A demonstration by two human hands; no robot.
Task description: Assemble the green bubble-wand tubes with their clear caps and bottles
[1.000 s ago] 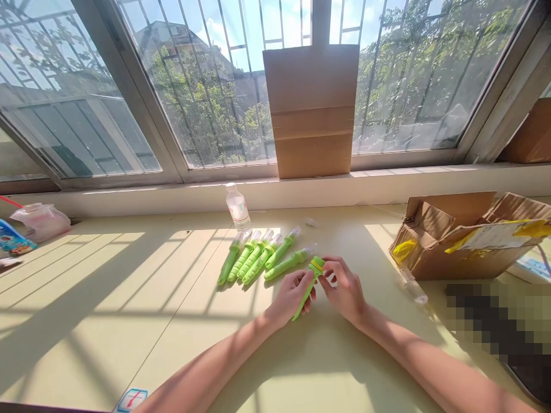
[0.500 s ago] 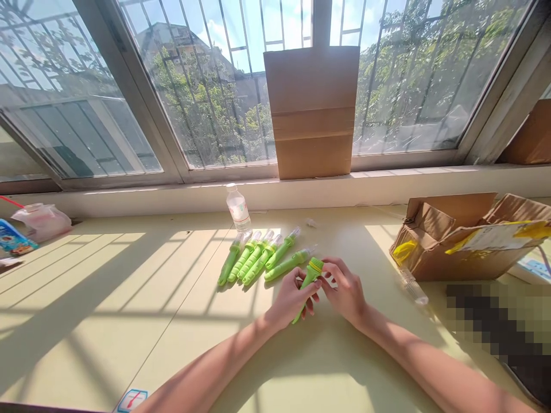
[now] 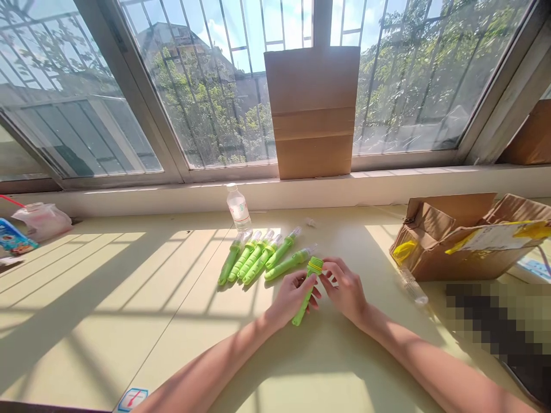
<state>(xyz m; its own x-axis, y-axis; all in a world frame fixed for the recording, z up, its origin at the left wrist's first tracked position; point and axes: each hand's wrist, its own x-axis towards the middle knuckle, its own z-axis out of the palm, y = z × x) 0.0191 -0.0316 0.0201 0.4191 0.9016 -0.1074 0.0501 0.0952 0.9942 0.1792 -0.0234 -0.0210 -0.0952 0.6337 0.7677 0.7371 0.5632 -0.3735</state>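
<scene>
My left hand (image 3: 293, 295) is wrapped round a green plastic tube (image 3: 305, 304) with a ribbed yellow-green collar (image 3: 315, 264) at its upper end. The tube is tilted, its collar pointing away from me and no clear tip showing on it. My right hand (image 3: 348, 291) is close beside the collar, its fingers bent and drawn together in a pinch. What those fingertips hold, if anything, cannot be made out. Just beyond my hands lies a similar green tube (image 3: 287, 268) with a clear tip. Several more green tubes (image 3: 252, 261) with clear tips lie side by side to its left.
A clear bottle (image 3: 238, 211) stands behind the tubes. One small clear piece (image 3: 310, 222) lies to their right. An open cardboard box (image 3: 465, 261) and a clear plastic item (image 3: 415, 288) are at the right. A pink container (image 3: 43, 222) stands far left; cardboard (image 3: 314, 115) leans on the window.
The tube in my left hand has turned slightly, its lower end now showing more plainly. My right hand has stayed nearly in place by the collar.
</scene>
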